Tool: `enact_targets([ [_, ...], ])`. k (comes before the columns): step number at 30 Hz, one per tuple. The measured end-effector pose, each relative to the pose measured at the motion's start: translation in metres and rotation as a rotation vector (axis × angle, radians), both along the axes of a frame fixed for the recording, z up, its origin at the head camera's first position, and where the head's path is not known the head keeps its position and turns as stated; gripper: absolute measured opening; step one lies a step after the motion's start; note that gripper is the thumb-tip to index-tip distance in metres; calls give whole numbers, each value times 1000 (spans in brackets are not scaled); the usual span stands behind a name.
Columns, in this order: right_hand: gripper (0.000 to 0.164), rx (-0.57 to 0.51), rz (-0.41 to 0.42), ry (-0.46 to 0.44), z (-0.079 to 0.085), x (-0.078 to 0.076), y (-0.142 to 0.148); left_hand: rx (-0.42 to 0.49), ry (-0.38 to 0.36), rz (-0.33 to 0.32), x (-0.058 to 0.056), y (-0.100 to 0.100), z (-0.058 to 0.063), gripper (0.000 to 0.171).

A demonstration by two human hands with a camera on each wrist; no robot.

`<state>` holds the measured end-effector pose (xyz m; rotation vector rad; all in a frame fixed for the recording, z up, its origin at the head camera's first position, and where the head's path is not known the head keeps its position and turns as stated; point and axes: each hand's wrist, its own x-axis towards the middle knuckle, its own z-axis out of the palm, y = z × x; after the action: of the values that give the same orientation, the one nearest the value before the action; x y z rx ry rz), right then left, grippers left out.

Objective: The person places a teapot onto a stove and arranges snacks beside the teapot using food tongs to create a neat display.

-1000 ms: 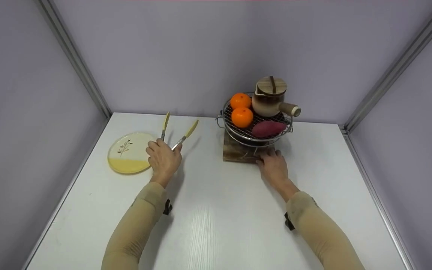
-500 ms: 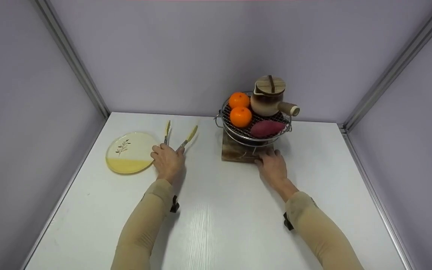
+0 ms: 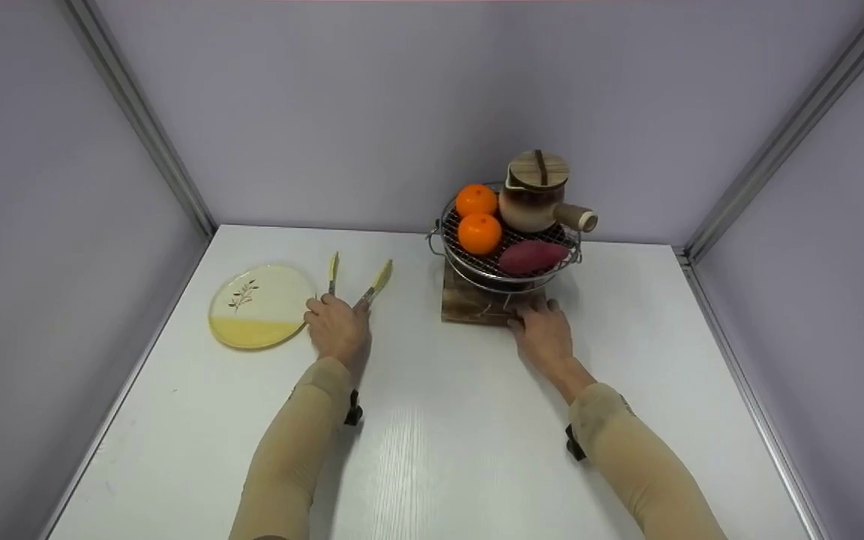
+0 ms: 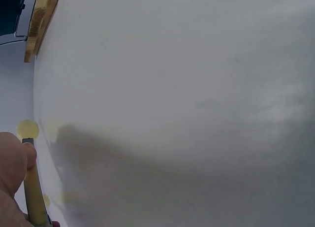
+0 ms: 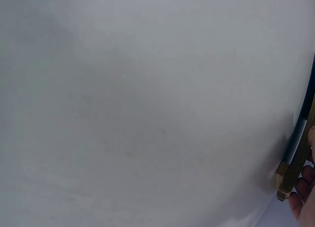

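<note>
My left hand (image 3: 337, 330) grips a pair of tongs (image 3: 380, 280) with yellow tips, which point away from me and stand apart. In the left wrist view, the thumb lies against the tongs' handle (image 4: 34, 195). At the right, my right hand (image 3: 546, 337) holds the front right corner of a wooden board (image 3: 469, 306); the right wrist view has thumb and fingers on both sides of the board's edge (image 5: 295, 170). On this board stands a small grill with a round wire rack (image 3: 493, 271). Much of the board is hidden under the grill.
Two oranges (image 3: 480, 234), a purple sweet potato (image 3: 534, 257) and a lidded brown pot (image 3: 533, 202) with a side handle sit on the rack. A cream and yellow plate (image 3: 256, 334) lies left of my left hand. Partition walls enclose the white table (image 3: 439, 420).
My left hand has come slightly toward me and to the right, bringing the tongs along, and their tips sit lower in view. The right hand keeps its place on the board.
</note>
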<state>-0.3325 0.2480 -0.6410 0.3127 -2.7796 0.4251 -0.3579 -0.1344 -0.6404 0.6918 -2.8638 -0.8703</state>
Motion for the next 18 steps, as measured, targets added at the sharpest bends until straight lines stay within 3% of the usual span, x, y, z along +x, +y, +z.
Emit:
enact_targets([
  [6,26,9,-12,-17,0,0,1,10,-8,3,0,3,-1,79],
  [18,25,-9,2,33,-3,0,0,6,-80,-26,1,0,4,79],
])
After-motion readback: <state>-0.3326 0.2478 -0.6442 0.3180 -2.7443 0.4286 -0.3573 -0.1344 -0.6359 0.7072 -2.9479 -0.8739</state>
